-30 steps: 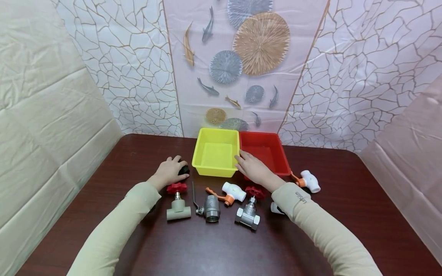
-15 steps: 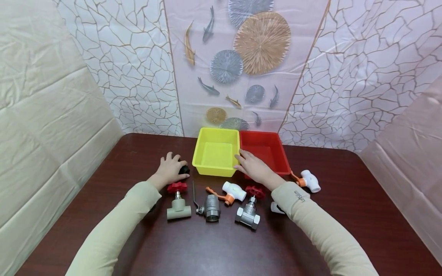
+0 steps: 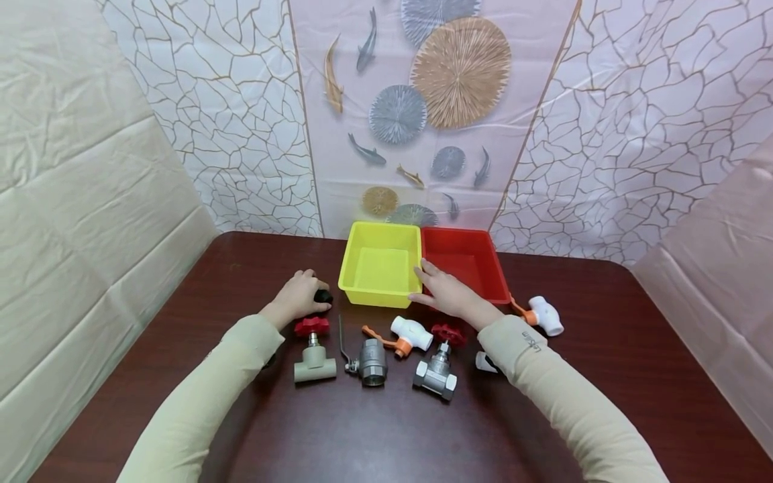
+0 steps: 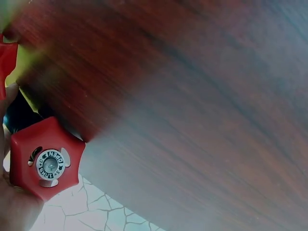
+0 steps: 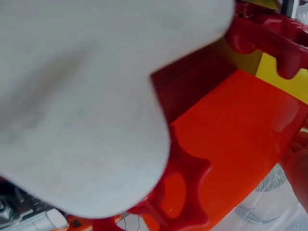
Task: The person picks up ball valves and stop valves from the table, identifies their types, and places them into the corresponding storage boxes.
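Observation:
In the head view my left hand (image 3: 300, 295) curls over a black rounded thing (image 3: 323, 296) left of the yellow bin (image 3: 377, 298). Most of that thing is hidden under the fingers. A valve with a red handwheel (image 3: 312, 327) lies just below this hand; in the left wrist view a red handwheel (image 4: 72, 144) stands close to the palm edge. My right hand (image 3: 447, 294) has its fingers spread at the join between the yellow bin and the red bin (image 3: 496, 268). In the right wrist view its fingers (image 5: 298, 149) lie by the red bin's edge.
Several valves lie in front: a steel ball valve (image 3: 372, 362), a white valve with orange handle (image 3: 413, 333), and a steel valve with red handwheel (image 3: 436, 377). Under the right forearm is a partly hidden white piece (image 3: 485, 363). Another white-and-orange valve (image 3: 545, 315) lies right.
My left fingers have drawn in over the black thing from a spread pose. The right thumb has stretched out further from the other fingers. Bins and loose valves stay in place.

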The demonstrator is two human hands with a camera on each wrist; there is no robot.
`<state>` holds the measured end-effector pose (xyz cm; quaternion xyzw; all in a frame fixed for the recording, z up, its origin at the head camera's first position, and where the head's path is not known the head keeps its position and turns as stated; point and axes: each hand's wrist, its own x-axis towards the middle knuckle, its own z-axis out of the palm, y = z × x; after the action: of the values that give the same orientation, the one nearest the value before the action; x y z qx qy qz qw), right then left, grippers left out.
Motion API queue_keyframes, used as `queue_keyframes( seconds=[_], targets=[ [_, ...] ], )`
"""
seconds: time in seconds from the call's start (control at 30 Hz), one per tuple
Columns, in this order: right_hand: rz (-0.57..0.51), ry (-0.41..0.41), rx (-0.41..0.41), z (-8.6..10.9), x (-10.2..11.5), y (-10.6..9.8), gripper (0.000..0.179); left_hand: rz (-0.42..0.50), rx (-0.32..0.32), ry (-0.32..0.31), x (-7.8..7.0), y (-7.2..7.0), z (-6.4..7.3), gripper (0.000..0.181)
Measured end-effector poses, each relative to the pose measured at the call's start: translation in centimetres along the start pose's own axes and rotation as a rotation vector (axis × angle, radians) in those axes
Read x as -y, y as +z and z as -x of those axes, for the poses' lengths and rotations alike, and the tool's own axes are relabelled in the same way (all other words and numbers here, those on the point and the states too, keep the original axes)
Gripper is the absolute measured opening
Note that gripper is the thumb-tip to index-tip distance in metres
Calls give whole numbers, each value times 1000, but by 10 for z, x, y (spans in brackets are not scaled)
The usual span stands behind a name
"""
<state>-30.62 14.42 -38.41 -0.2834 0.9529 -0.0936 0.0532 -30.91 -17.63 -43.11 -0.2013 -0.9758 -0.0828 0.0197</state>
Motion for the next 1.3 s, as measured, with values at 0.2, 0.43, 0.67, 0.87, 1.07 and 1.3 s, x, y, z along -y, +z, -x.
queue_keyframes(
  seconds=[0.2, 0.43, 0.67, 0.87, 1.07, 1.3],
  targets=[
    [27, -50, 39, 2, -7, 8, 71, 30, -21, -4, -5, -9, -1, 38],
    [-9, -60, 70, 3, -8, 9, 73, 6, -62, 20, -7, -28, -15, 34],
    [-48, -63, 84, 3, -8, 9, 74, -38, -62, 25, -13, -56, -28, 34],
    [-37, -60, 83, 2, -10, 10, 74, -115, -58, 73, -27, -81, -42, 35],
    [-47, -65, 69, 3, -9, 11, 74, -139, -71, 116, -45, -100, -55, 32],
    [-49, -66, 65, 4, -9, 11, 75, -140, -94, 199, -64, -115, -75, 20]
  ],
)
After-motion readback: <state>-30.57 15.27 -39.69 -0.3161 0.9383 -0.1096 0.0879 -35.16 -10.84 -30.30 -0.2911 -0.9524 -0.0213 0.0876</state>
